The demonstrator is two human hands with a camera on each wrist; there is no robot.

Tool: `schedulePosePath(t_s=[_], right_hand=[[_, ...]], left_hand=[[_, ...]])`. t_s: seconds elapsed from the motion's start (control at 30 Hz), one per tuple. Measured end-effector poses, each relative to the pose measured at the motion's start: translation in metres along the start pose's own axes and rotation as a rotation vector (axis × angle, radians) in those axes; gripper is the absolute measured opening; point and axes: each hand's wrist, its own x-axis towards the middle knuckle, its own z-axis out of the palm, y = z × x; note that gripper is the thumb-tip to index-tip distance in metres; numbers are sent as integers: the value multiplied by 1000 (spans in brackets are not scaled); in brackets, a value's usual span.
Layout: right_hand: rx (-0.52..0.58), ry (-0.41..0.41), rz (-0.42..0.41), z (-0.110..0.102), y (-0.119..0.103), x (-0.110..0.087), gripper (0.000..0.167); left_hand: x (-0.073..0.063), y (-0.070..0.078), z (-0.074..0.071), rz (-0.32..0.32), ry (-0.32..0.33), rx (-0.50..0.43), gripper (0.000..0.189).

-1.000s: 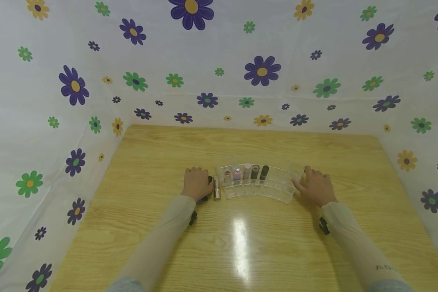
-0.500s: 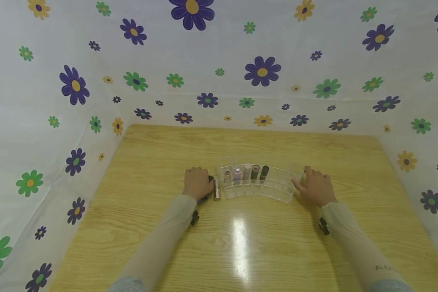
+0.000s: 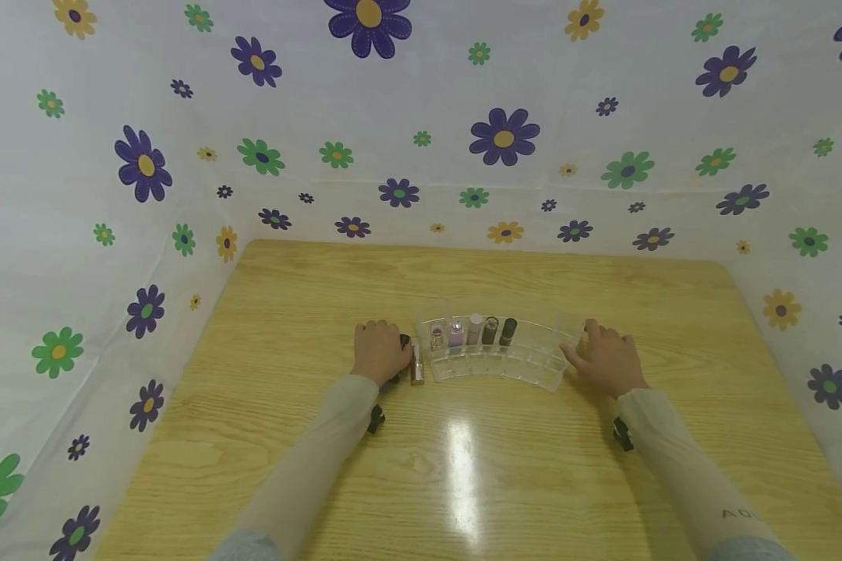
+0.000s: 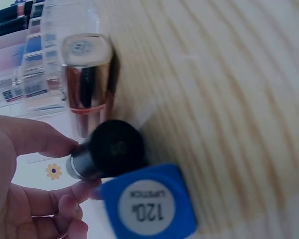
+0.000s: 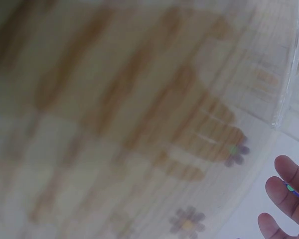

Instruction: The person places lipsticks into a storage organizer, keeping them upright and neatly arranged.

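My left hand [image 3: 381, 352] is on the table left of a clear, curved lipstick organizer [image 3: 494, 375]. In the left wrist view, its thumb and a finger pinch a black lipstick [image 4: 117, 148]. A blue lipstick [image 4: 149, 201] with a white "120" label lies right beside the black one. On the other side lies a rose-gold lipstick [image 4: 87, 82], between my hand and the organizer. My right hand [image 3: 609, 360] rests at the organizer's right end, its thumb at the corner and its fingers spread loosely. Those fingertips [image 5: 281, 191] show at the right edge of the right wrist view.
Several tubes stand in the organizer's back row at its left, among them a pink-lilac one [image 3: 456, 333] and a dark one [image 3: 508, 333]. The wooden table [image 3: 533, 483] meets a flowered white curtain [image 3: 449, 93] at the back and sides.
My left hand has shifted very slightly to the right. The right hand and the organizer stay where they were.
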Motion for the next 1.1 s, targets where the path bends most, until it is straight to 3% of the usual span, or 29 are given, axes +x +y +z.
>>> schedulePosePath(t_s=[0.33,0.67,0.97,1.1], right_hand=[[-3,4,4,0,-2,0,65],[-1,-5,0,0,-1,0,66],[11,2,-3,-2,-1,0,66],[9,-1,-3,-1,-1,-1,64]], left_hand=[[-17,-8,-12,42,129,-82,29],[-41,-15,-18,113,225,-22,30],[-43,-15,-15,182,222,27,36],[-42,-13,-12,182,201,1,34]])
